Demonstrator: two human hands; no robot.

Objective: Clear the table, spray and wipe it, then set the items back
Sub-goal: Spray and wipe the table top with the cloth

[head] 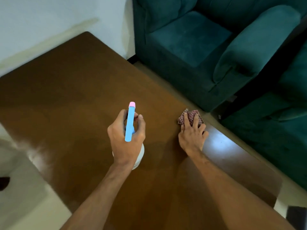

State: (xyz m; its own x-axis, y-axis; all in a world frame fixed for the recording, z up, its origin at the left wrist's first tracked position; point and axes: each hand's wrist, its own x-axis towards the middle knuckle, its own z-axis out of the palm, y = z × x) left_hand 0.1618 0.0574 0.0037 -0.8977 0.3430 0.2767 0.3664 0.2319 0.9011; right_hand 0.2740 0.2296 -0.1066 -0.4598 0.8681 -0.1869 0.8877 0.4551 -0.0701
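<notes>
The brown wooden table [69, 90] fills most of the view. My left hand [126, 138] is wrapped around a spray bottle [130, 123] with a blue head, a pink nozzle tip and a white body, held above the table's middle with the nozzle pointing away from me. My right hand [192, 135] lies flat on a red checked cloth [191, 116], pressing it onto the table near the right edge. Most of the cloth shows beyond my fingertips.
A dark green sofa [207, 47] stands just beyond the table's right edge, with a second green seat [274, 130] further right. A pale wall [49, 22] runs behind the table. Light floor [25, 188] shows at the left.
</notes>
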